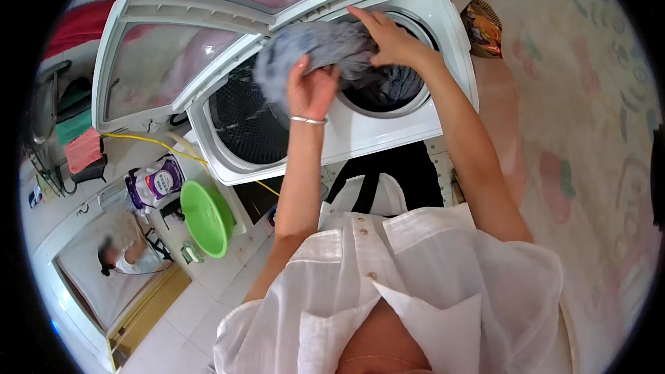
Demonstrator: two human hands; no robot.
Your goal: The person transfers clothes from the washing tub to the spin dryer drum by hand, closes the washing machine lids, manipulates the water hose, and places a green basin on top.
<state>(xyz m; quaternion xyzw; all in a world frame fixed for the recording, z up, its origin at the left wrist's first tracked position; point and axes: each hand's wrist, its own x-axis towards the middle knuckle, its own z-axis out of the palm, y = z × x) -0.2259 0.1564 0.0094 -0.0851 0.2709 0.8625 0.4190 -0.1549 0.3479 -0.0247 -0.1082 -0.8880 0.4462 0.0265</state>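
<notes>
I counted two bare hands at one washing machine, with two lid panels raised above its two round tubs. The left hand, palm up with fingers curled, had hold of one bundle of grey cloth. The right hand was open, its thumb and fingers spread wide at the bundle's other end; I could not tell whether it had any grip there. The bundle hung over the divider between the tubs, reaching over the left tub, and its left end was blurred. Inside the right tub lay darker cloth, whether one piece or several I could not tell. I saw one silver bracelet on the left wrist and three buttons on the white shirt. Left of the machine I had one green basin, one purple-and-white bag and one yellow hose.
</notes>
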